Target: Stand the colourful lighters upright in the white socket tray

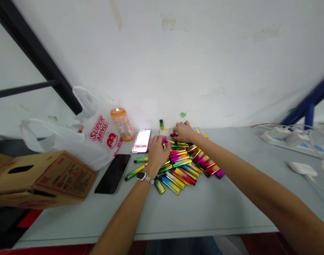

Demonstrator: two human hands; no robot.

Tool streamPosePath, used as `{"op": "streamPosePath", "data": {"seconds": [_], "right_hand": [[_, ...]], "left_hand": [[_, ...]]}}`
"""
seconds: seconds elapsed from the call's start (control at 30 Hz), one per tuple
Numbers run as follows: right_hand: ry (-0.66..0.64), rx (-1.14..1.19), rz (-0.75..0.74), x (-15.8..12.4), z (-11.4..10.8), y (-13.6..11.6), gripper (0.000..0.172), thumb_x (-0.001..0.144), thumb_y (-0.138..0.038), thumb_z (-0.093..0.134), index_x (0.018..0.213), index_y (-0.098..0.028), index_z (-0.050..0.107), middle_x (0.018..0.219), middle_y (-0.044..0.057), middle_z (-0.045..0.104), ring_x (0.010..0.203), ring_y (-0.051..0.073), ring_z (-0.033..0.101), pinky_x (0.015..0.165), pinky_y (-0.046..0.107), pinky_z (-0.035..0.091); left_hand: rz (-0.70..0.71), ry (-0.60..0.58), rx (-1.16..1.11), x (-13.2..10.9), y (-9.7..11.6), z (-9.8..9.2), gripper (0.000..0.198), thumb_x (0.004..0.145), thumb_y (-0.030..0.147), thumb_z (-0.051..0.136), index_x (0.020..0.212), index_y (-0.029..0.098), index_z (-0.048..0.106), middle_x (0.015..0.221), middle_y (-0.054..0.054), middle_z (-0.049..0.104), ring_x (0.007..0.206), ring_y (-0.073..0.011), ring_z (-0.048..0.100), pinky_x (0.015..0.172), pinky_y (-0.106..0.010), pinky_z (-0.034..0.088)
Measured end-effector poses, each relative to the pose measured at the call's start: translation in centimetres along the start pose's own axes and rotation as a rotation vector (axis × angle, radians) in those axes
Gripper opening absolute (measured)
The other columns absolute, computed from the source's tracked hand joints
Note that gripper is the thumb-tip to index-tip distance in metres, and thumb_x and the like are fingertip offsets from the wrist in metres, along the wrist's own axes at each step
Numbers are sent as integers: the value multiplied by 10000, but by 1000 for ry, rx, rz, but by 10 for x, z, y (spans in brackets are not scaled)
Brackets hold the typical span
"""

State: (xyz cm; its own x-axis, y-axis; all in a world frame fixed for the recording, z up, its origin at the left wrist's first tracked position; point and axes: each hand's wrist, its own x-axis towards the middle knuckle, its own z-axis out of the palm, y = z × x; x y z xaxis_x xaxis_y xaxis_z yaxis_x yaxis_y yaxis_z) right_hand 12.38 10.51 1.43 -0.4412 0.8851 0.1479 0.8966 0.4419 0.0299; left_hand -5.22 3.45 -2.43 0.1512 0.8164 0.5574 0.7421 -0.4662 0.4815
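Observation:
A heap of shiny lighters (181,162) in gold, green, red, magenta and blue, with dark ends, lies on the grey table. My left hand (158,153) is over the left side of the heap, fingers curled round a magenta lighter (165,140) that is mostly hidden. Farther back, my right hand (183,131) pinches a dark red lighter (174,135) at the front edge of a pale perforated tray (166,132). Part of the tray is hidden behind the right hand. One green and gold lighter (161,124) stands upright at the tray's left end.
Left of the heap are a lit phone (141,141), a dark phone (113,174), an orange drink bottle (122,122), a white plastic bag (94,138) and a cardboard box (66,177). A power strip (289,138) and a white charger (303,169) lie right. A wall (217,63) backs the table.

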Motion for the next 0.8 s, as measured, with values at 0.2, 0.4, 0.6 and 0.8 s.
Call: {"op": "streamPosePath", "data": {"seconds": [0.2,0.4,0.6,0.8], "right_hand": [[298,361,-6,-22,2,0,195,890,-319,635,986,-182,735,956,85,679,949,229,589,848,345,362],[476,931,71,-61,6,-27,163,835,-260,644,948,-175,726,779,8,695,737,166,594,719,287,436],[488,1131,65,-94,17,-45,217,863,-262,605,1036,-186,711,857,20,716,775,166,623,721,289,475],[626,1227,190,-102,20,-50,165,887,-311,595,969,-186,664,691,1,631,637,144,583,598,268,449]], "left_hand": [[-6,128,-203,2,6,1,234,941,290,551,1149,188,584,1138,-100,643,1124,-248,579,1016,-434,471],[-15,43,-473,-3,30,4,338,993,407,486,1257,211,566,1266,-105,648,1190,-224,600,1047,-414,467],[52,-40,-503,-7,39,1,268,1008,360,466,1155,201,623,1158,-80,690,1125,-199,626,1021,-352,471],[-31,-77,-462,-11,41,-3,263,1018,391,418,1082,207,594,897,-26,693,804,-159,649,751,-261,481]]}}
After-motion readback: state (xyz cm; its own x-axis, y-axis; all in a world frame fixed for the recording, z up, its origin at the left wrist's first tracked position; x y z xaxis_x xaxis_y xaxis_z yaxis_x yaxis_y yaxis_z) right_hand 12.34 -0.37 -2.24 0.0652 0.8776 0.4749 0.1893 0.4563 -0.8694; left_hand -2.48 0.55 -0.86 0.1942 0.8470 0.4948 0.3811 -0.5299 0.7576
